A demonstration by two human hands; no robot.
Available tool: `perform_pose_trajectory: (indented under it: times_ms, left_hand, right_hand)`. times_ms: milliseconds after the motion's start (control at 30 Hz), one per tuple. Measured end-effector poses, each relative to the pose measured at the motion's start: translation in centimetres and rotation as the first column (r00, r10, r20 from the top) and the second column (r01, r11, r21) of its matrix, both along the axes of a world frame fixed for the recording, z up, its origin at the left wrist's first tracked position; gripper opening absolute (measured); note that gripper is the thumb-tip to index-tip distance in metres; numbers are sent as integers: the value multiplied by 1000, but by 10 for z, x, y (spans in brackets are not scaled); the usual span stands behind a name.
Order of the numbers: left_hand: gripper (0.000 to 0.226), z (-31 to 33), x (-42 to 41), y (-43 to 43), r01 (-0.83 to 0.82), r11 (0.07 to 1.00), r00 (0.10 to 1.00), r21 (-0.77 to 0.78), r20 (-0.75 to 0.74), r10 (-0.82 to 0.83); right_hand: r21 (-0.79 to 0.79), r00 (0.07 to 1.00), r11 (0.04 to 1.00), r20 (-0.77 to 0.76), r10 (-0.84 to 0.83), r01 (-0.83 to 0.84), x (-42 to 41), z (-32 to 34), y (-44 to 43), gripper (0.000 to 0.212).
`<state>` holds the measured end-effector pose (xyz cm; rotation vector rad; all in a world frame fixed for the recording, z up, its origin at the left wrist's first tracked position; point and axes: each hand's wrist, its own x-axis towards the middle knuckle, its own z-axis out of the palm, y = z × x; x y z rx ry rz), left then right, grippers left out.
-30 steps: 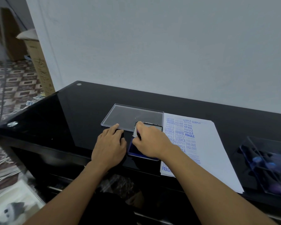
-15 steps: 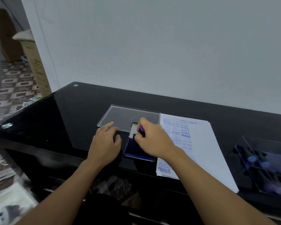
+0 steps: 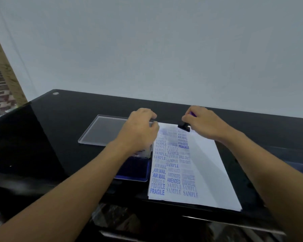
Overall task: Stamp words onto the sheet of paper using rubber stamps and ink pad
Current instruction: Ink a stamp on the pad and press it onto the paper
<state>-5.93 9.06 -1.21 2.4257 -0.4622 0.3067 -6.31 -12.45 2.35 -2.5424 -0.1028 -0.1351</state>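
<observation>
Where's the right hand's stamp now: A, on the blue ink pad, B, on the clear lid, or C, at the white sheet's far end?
C: the right hand holds the black-based purple-handled rubber stamp at the far end of the white paper sheet.

Light is dim, cool and even. The glossy black table [image 3: 42, 137] carries faint pale reflections near its front left. The left hand [image 3: 138, 130], right hand [image 3: 203, 123] and stamp [image 3: 184, 126] are motion-blurred, and stamped words on the paper [image 3: 205, 163] smear. Wide-angle distortion bends lines at the edges.
</observation>
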Motion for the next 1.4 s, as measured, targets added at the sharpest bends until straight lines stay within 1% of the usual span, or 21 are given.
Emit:
perform_pose_trajectory:
  times_ms: [100, 167, 200, 300, 333, 467, 600, 667, 733, 933, 1100, 1200, 1333, 1400]
  left_hand:
    - [9, 6, 18, -32, 52, 998, 998, 45, -25, -51]
    - [8, 3, 29, -50, 74, 996, 997, 57, -35, -72]
    - [9, 0, 35, -58, 79, 995, 996, 68, -42, -76]
    - [25, -14, 52, -77, 87, 991, 993, 105, -83, -79]
    - [27, -19, 59, -83, 88, 990, 992, 113, -103, -77]
    - [22, -39, 79, -99, 85, 982, 989, 171, -135, -62]
    - [18, -54, 93, -109, 82, 965, 994, 248, -86, -62]
    - [24, -58, 96, -113, 84, 957, 996, 279, -60, -69]
    - [24, -61, 98, -116, 86, 952, 996, 294, -61, -71]
    - [29, -68, 100, -119, 87, 948, 993, 305, -103, -58]
    - [12, -77, 102, -118, 91, 956, 992, 278, -111, -62]
    - [5, -81, 103, -120, 81, 961, 993, 265, -110, -53]
    - [35, -85, 102, -123, 55, 962, 994, 267, -104, -28]
    - [38, -86, 101, -123, 44, 964, 995, 261, -94, -20]
  right_hand:
    - [-1, 998, 999, -42, -45, 45, 11, 2, -26, 20]
    - [-13, 996, 998, -64, -65, 64, 20, 0, -38, 20]
    - [-23, 994, 997, -75, -75, 74, 25, -3, -43, 20]
    - [-69, 990, 993, -100, -98, 92, 38, -11, -54, 22]
    - [-86, 989, 992, -106, -101, 92, 43, -14, -55, 22]
    - [-164, 988, 985, -134, -72, 50, 58, -27, -57, 19]
    - [-216, 985, 976, -168, -31, -6, 67, -36, -57, 17]
    - [-240, 984, 970, -177, -17, -26, 70, -39, -58, 17]
    - [-254, 983, 966, -183, -9, -38, 72, -41, -59, 17]
    - [-275, 984, 960, -180, 3, -54, 76, -46, -58, 17]
    - [-297, 985, 953, -174, 5, -58, 75, -53, -56, 15]
    - [-306, 988, 951, -156, -2, -47, 74, -57, -55, 15]
    - [-276, 990, 961, -138, -9, -30, 73, -61, -55, 15]
    - [-266, 991, 964, -134, -13, -24, 73, -63, -55, 15]
